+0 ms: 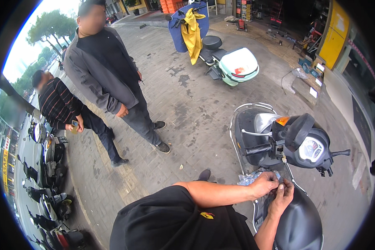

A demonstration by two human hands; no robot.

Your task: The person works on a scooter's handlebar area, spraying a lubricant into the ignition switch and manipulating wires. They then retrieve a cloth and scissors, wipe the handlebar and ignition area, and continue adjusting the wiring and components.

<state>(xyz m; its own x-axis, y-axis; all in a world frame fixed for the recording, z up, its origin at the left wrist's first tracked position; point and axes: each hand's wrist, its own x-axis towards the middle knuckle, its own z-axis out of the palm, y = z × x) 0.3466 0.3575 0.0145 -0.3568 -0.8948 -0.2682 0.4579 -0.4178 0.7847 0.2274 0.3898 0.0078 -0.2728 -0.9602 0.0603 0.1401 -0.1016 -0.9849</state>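
Note:
My left hand [264,186] reaches across from the left with its fingers bent and pinched together. My right hand [281,196] comes up from below, thumb and fingers curled close to the left fingertips. Whatever may be between the fingertips is too small or hidden to make out. Both hands are over the footwell of a black scooter, just in front of its seat [300,215]. Crumpled clear plastic [249,178] lies beside and partly behind my left hand. Above the hands, a small pale connector [283,157] hangs below the handlebar, near the round speedometer [311,149].
The scooter's grip [258,149] and mirror [300,132] jut out ahead. Two people stand to the left, one in a grey jacket [93,68], one holding a phone [74,125]. A mint-green scooter [239,65] stands farther off. Parked scooters [51,168] line the kerb.

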